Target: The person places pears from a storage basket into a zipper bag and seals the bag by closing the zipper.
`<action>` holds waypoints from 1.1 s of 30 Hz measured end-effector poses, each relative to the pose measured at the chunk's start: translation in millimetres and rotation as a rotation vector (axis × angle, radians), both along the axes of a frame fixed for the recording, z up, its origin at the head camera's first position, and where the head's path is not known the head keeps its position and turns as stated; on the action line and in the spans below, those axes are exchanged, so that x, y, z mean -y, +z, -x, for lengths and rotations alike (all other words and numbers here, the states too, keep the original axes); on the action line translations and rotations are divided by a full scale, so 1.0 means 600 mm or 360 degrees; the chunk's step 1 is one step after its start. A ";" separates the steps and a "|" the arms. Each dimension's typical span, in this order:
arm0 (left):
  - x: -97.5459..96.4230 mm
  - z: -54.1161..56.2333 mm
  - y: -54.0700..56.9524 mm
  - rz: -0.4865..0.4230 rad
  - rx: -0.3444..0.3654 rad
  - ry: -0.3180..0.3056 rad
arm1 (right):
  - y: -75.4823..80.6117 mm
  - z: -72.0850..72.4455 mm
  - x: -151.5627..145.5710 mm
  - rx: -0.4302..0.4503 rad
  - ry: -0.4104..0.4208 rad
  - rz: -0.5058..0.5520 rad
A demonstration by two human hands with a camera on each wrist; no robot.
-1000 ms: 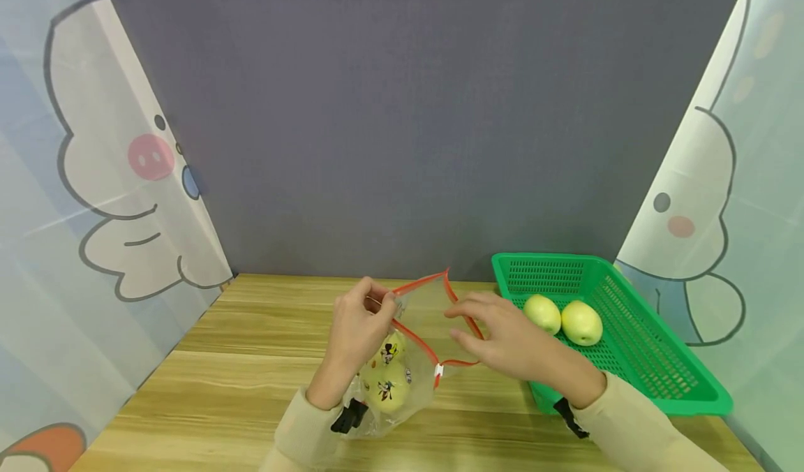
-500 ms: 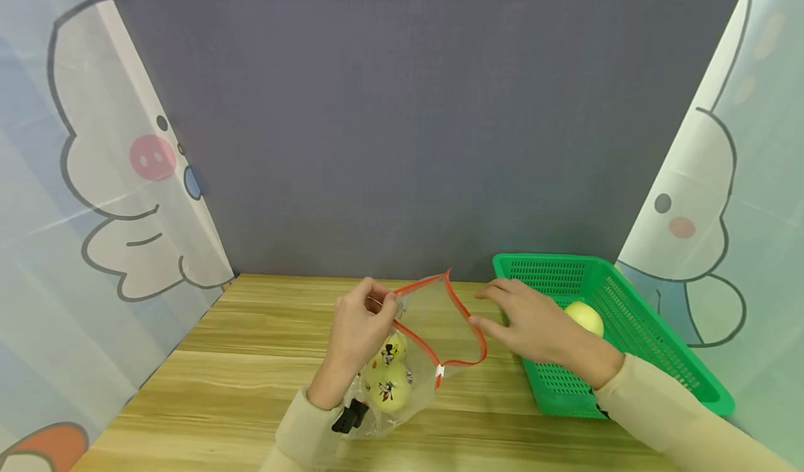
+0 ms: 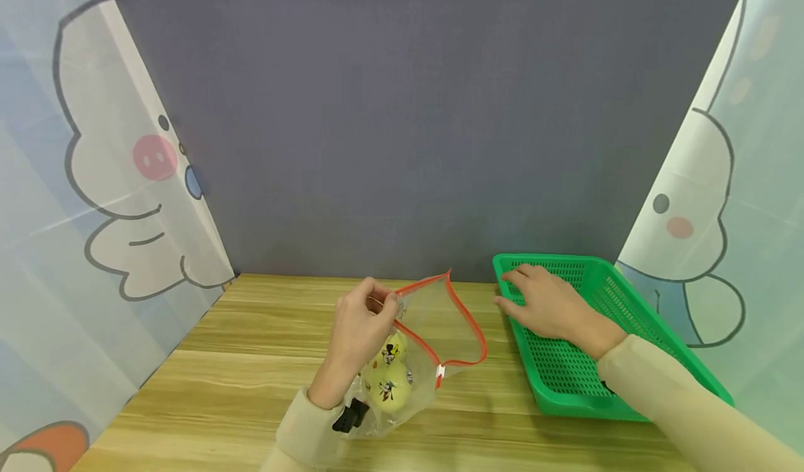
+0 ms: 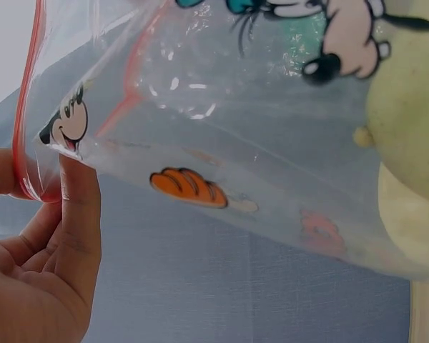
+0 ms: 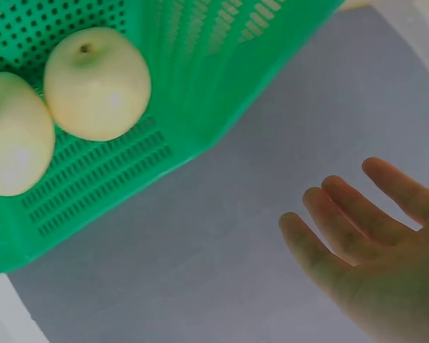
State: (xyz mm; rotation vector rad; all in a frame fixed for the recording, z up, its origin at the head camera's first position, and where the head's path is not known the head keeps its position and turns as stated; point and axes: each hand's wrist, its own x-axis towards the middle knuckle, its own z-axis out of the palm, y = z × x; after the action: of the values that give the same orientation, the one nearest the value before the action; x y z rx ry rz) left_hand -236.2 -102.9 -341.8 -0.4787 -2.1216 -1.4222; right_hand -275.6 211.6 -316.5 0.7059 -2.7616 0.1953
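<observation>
A clear zip bag [image 3: 421, 395] with a red zip edge and cartoon prints stands on the table, its mouth spread wide. Pale yellow-green apples [image 3: 388, 392] fill its lower part. My left hand [image 3: 361, 329] pinches the bag's edge between thumb and fingers; the left wrist view shows the fingers at the red strip [image 4: 20, 128]. Over the near-left part of a green basket [image 3: 540, 385] hovers my right hand [image 3: 553, 308], fingers spread and holding nothing. Two apples [image 5: 96, 86] lie in the basket in the right wrist view; in the head view the hand and forearm hide them.
The wooden table [image 3: 251, 360] extends left of the bag and between bag and basket. A grey curtain [image 3: 402, 123] rises behind it, with cartoon-printed cloth [image 3: 107, 179] at both sides. A white slider [image 3: 440, 371] sits on the bag's near zip corner.
My right hand has moved from beside the bag's mouth rightward over the basket, covering the apples there. My left hand keeps its pinch on the bag, which stays in place.
</observation>
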 end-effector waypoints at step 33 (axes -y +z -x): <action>-0.002 0.003 -0.004 0.0005 0.0011 -0.0014 | -0.051 0.103 -0.066 0.0649 -0.0327 0.0187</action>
State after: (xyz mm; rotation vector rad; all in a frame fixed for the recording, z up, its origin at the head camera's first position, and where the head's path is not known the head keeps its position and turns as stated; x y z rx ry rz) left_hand -237.7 -101.4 -344.1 -0.4857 -2.1302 -1.4276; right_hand -337.1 251.0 -346.9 0.3808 -3.1478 0.5021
